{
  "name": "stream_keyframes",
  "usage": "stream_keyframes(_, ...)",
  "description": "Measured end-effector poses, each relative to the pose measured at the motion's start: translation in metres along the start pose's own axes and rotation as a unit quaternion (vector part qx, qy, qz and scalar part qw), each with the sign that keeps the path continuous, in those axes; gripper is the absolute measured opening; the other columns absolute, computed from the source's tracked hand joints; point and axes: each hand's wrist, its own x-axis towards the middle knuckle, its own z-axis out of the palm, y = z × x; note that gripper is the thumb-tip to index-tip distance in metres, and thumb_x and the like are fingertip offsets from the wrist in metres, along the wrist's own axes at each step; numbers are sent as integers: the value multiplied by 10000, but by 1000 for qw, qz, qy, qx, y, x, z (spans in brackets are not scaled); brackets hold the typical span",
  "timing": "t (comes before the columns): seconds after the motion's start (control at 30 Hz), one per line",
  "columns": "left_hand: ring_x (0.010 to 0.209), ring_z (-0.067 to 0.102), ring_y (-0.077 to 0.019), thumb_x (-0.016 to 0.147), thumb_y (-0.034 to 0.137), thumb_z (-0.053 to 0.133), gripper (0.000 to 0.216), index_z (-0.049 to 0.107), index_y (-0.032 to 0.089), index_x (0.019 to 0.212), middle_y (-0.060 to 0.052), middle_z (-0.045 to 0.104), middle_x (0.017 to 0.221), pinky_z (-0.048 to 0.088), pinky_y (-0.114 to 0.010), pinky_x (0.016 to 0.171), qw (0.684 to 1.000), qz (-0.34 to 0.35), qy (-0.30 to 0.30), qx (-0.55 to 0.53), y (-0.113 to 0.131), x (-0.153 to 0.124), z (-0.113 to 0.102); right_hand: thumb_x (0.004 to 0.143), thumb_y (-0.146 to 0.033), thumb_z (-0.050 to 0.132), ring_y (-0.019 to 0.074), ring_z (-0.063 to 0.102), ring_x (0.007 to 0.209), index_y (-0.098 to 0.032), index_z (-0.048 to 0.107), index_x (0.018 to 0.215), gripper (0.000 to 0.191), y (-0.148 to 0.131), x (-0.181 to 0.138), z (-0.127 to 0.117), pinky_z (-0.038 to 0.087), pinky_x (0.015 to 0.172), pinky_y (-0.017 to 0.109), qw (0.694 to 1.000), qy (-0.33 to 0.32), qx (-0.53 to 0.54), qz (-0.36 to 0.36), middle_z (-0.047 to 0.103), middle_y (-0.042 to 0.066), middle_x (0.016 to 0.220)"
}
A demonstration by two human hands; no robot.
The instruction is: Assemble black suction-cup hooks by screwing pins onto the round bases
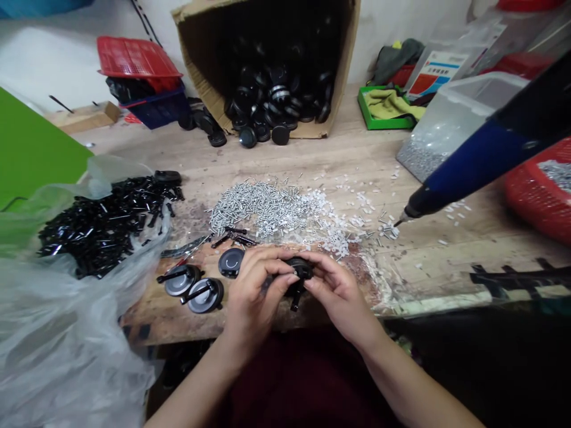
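Note:
A black round part with a short bar (295,302) jutting toward me is between my hands, at the front edge of the bench. My left hand (255,288) grips its left side, thumb and fingertips pinched near its middle. My right hand (341,292) closes on its right side, thumb against the bar. Whether a small piece sits between the left fingertips is too small to tell. Left of my left hand are two round grey-topped parts (204,296) with black bars across them, and a plain black disc (231,263).
Beyond my hands lie heaps of metal pins (245,205) and white plastic bits (336,241). Black bars (102,223) fill a plastic bag (89,333) at left. A blue power screwdriver (468,169) hangs at right. A cardboard box (196,65) of black discs stands behind.

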Motion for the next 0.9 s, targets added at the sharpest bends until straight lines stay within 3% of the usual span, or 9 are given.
stream_keyframes(0.27, 907, 607, -158, 789, 141, 664, 77, 604, 179, 820, -40, 658, 906, 481, -308, 828, 999, 28, -26, -20, -1, 1, -12, 849, -138, 545, 159, 579, 1119, -272, 587, 1163, 344, -17, -3, -7, 452, 988, 336, 975, -20, -211, -69, 641, 12, 1188)
stream_keyframes(0.4, 861, 600, -145, 776, 111, 674, 98, 604, 171, 810, -30, 660, 843, 476, -291, 800, 997, 69, -43, 6, -1, 2, -17, 840, -119, 540, 165, 590, 1097, -255, 599, 1157, 350, -25, -2, -10, 448, 985, 348, 963, -56, -253, -73, 657, 18, 1164)
stream_keyframes(0.5, 852, 601, -144, 780, 78, 660, 133, 610, 177, 854, -27, 668, 854, 477, -317, 832, 993, 103, -48, 26, -1, -1, -18, 823, -120, 552, 168, 596, 1090, -263, 611, 1143, 355, -24, -1, -9, 449, 985, 358, 974, -67, -213, -39, 662, 13, 1156)
stream_keyframes(0.67, 988, 574, -185, 798, 32, 604, 323, 594, 199, 1074, -45, 682, 1033, 408, -437, 989, 983, 147, -46, 104, -1, -19, -13, 778, -163, 595, 165, 629, 1048, -277, 626, 1096, 339, -9, -4, -3, 500, 922, 337, 997, -31, -39, 59, 674, 13, 1133)
stream_keyframes(0.8, 1142, 474, -239, 816, 20, 549, 484, 501, 181, 1271, -92, 610, 1219, 371, -469, 1027, 972, 135, -96, 168, -1, -33, -9, 758, -170, 619, 166, 631, 1046, -280, 647, 1060, 323, 2, -6, -3, 482, 951, 350, 996, -9, 6, 92, 683, 16, 1112)
stream_keyframes(0.9, 1175, 445, -241, 827, 32, 537, 491, 483, 182, 1291, -98, 571, 1264, 389, -437, 1018, 974, 109, -121, 160, -2, -36, -10, 749, -169, 637, 169, 629, 1050, -284, 663, 1038, 313, 6, -4, -3, 470, 966, 359, 996, -4, 13, 93, 685, 16, 1110)
